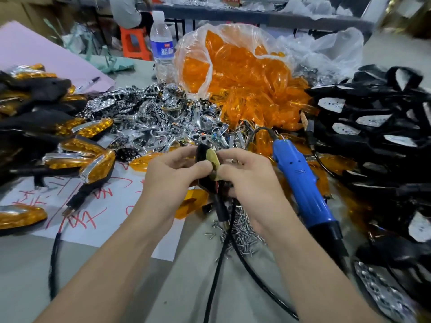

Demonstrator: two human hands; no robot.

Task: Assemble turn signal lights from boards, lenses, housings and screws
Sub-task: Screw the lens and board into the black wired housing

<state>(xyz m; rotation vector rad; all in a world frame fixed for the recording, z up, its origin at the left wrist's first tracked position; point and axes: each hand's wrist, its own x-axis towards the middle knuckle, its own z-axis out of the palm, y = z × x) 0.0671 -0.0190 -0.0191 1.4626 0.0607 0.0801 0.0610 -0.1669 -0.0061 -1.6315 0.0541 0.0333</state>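
My left hand (172,176) grips a black housing (202,152) at the table's middle. A stem and black wire (220,212) hang down from it. My right hand (245,176) pinches a yellowish board (215,162) against the housing's open side. Orange lenses (242,73) spill from a clear bag behind. Chrome reflectors (149,117) lie heaped at the centre. Black housings (377,127) are stacked at the right. Small screws (242,231) are scattered under my right wrist. A blue electric screwdriver (300,183) lies right of my right hand.
Finished lights (93,155) with orange lenses pile at the left on white paper with red writing (102,206). A water bottle (161,45) stands at the back, next to a pink sheet (35,50). An orange stool (135,43) and a seated person are beyond the table.
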